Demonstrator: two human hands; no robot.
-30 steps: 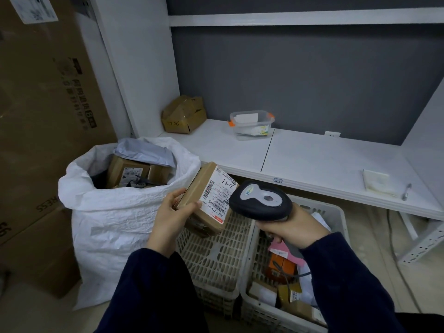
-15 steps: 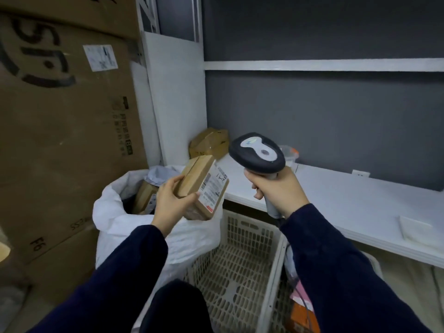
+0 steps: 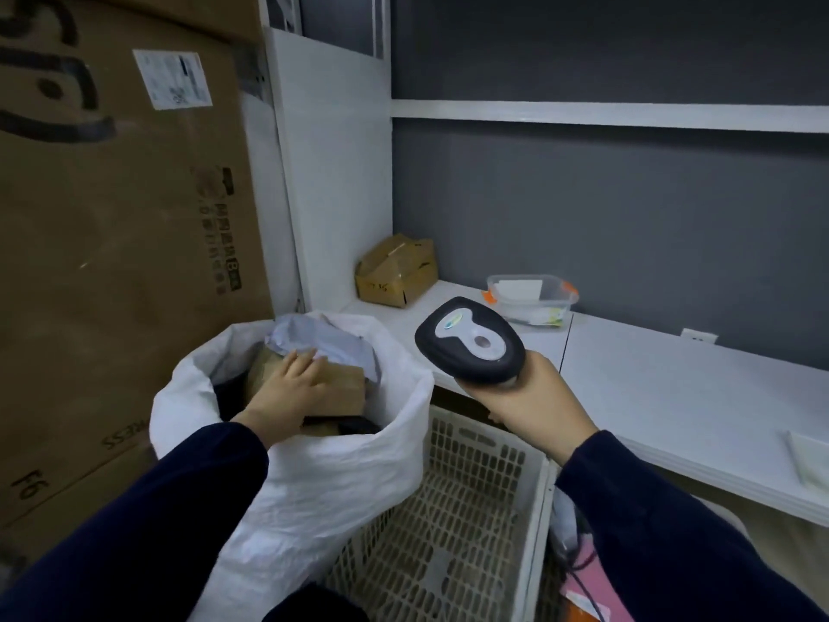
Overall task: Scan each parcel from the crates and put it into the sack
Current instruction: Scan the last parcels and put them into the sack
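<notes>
My left hand point(image 3: 287, 388) reaches into the mouth of the white woven sack point(image 3: 314, 478) and rests on a small brown cardboard parcel point(image 3: 343, 390), fingers laid over its top. Other parcels and a grey mailer bag point(image 3: 323, 336) lie in the sack around it. My right hand point(image 3: 527, 404) is raised over the crates, gripping a black and grey barcode scanner point(image 3: 471, 341). Below it stands a white slotted crate point(image 3: 448, 523) showing a bare bottom. A second crate point(image 3: 578, 590) at its right holds pink and orange parcels, mostly hidden by my right sleeve.
Large cardboard boxes point(image 3: 116, 244) rise at the left behind the sack. A white shelf point(image 3: 673, 397) runs along the grey wall, carrying a crumpled brown box point(image 3: 394, 271), a clear plastic tub point(image 3: 531, 298) and a white paper point(image 3: 812, 464) at the right edge.
My left hand has carried the parcel from in front of the scanner down into the sack. My right hand with the scanner has stayed raised, and my view has shifted left and up.
</notes>
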